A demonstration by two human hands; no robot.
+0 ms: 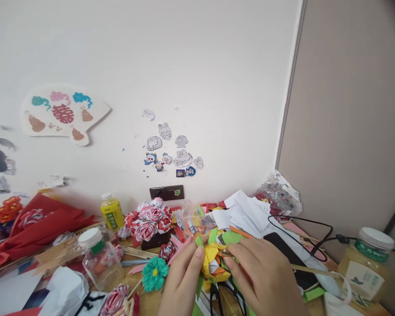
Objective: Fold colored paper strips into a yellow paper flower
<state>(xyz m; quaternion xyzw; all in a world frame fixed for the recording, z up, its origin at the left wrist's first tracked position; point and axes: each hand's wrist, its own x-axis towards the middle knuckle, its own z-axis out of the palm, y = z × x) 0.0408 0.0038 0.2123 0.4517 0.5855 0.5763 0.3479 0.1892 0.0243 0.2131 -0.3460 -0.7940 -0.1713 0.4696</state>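
Note:
A yellow folded-paper flower (211, 256) with green and orange paper strips around it is between my two hands, low in the middle of the head view. My left hand (186, 267) grips its left side, thumb pressed against the paper. On the right side, the fingers of my right hand (263, 270) are bent and closed on the paper, and their tips are partly hidden. Directly below the flower lies a pair of black-handled scissors (215, 299). A teal fuzzy flower (155, 274) is just left of my left hand.
Left stand a clear empty jar (102, 263), a yellow drink bottle (112, 213) and pink-white paper roses (149, 219). To the right are white paper sheets (248, 210), a black phone (283, 250), a cable (329, 228) and a filled jar (365, 272). A wall rises behind.

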